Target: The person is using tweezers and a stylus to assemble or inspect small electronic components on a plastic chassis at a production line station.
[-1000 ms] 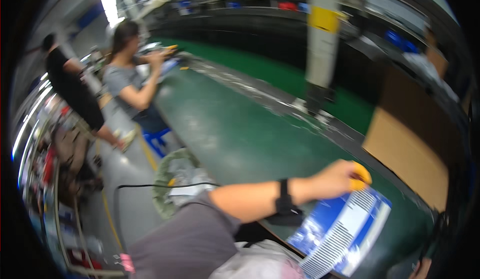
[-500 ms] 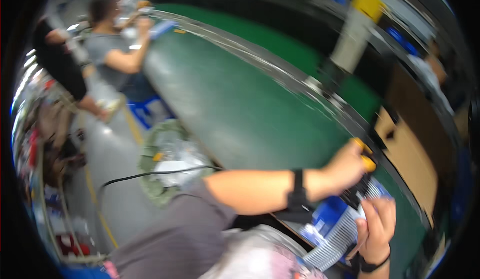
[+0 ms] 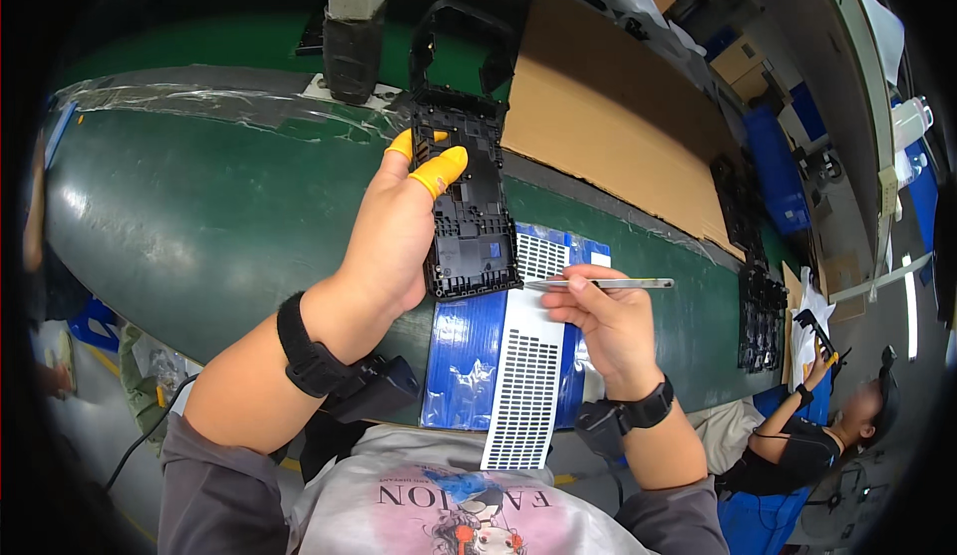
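Note:
My left hand [image 3: 394, 221], with yellow finger cots on its thumb and a fingertip, grips a black plastic housing [image 3: 469, 196] that has an open frame at its far end. Metal tweezers [image 3: 628, 283] lie between the thumb and fingers of my right hand [image 3: 608, 326], their tip close to the housing's near right corner. Whether that tip touches the housing I cannot tell. Under both hands is a white sheet [image 3: 528, 366] with rows of small black rectangular pieces. It rests on a blue plastic board [image 3: 459, 356] at the table's near edge.
The green table [image 3: 219, 206] stretches left. A grey post [image 3: 356, 27] stands behind it, and a large cardboard sheet [image 3: 618, 107] lies beyond my hands. More black housings [image 3: 761, 316] are stacked at the right. A co-worker in a cap [image 3: 807, 445] sits farther right.
My view has swung to the right, bringing the cardboard and stacked housings into view. The black housing in my left hand is now plainly visible, as are the tweezers in my right.

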Demonstrator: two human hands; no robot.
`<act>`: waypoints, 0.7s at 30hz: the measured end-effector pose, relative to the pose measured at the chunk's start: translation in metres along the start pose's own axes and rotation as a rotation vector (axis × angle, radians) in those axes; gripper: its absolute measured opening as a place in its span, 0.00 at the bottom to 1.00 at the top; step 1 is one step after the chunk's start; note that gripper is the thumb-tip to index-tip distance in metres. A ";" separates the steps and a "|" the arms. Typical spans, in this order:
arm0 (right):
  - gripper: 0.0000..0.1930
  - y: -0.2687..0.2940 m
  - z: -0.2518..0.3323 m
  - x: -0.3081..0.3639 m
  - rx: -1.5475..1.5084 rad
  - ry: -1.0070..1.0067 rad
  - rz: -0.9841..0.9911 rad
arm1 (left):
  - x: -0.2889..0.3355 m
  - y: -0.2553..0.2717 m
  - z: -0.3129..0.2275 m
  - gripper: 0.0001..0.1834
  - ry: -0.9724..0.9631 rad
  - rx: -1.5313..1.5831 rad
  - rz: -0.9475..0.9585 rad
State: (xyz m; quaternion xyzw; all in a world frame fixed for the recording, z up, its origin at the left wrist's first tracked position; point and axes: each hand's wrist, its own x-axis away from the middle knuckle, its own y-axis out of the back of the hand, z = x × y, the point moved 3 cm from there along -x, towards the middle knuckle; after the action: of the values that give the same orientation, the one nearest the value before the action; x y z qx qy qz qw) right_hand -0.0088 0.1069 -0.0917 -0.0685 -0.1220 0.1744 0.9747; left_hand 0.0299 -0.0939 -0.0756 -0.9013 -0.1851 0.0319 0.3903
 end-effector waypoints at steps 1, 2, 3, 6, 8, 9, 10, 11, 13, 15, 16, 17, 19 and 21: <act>0.08 -0.001 -0.004 -0.001 0.008 -0.026 -0.003 | 0.000 0.000 0.001 0.12 0.006 -0.009 0.014; 0.09 -0.003 -0.006 0.000 0.024 -0.013 -0.036 | 0.000 -0.001 0.001 0.12 0.016 -0.002 0.018; 0.09 -0.003 -0.009 0.000 0.026 -0.016 -0.032 | 0.000 -0.002 0.002 0.12 0.014 -0.001 0.013; 0.08 0.000 -0.014 0.000 0.065 0.113 -0.093 | 0.000 -0.003 0.004 0.12 0.028 0.000 0.007; 0.08 0.002 -0.016 -0.001 0.058 0.109 -0.093 | 0.002 -0.005 0.003 0.14 0.036 0.027 -0.024; 0.08 0.003 -0.016 -0.001 0.052 0.107 -0.095 | 0.001 -0.004 0.003 0.14 0.038 0.028 -0.025; 0.08 0.003 -0.017 -0.001 0.052 0.106 -0.096 | 0.001 -0.003 0.003 0.14 0.020 0.009 -0.028; 0.08 0.002 -0.018 -0.001 0.050 0.105 -0.095 | 0.001 -0.003 0.003 0.15 0.001 -0.009 -0.029; 0.08 0.001 -0.018 0.000 0.047 0.106 -0.100 | 0.001 -0.002 0.004 0.15 0.013 -0.011 -0.009; 0.08 0.000 -0.017 -0.001 0.057 0.094 -0.086 | 0.000 -0.003 0.005 0.15 0.021 -0.013 0.010; 0.08 0.000 -0.016 -0.001 0.054 0.092 -0.082 | -0.001 -0.002 0.006 0.16 0.007 -0.053 -0.006; 0.08 0.000 -0.016 0.000 0.054 0.093 -0.081 | -0.002 0.000 0.006 0.16 -0.006 -0.093 -0.022; 0.08 0.002 -0.015 0.000 -0.002 0.079 -0.073 | -0.004 0.001 0.008 0.16 -0.009 -0.104 -0.005; 0.08 0.002 -0.009 0.002 -0.015 0.077 -0.078 | -0.005 0.003 0.009 0.16 -0.011 -0.116 0.009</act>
State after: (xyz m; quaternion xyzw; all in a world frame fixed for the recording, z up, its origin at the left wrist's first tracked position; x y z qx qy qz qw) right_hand -0.0056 0.1081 -0.1001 -0.0776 -0.0885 0.1325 0.9842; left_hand 0.0245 -0.0908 -0.0845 -0.9231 -0.1848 0.0278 0.3362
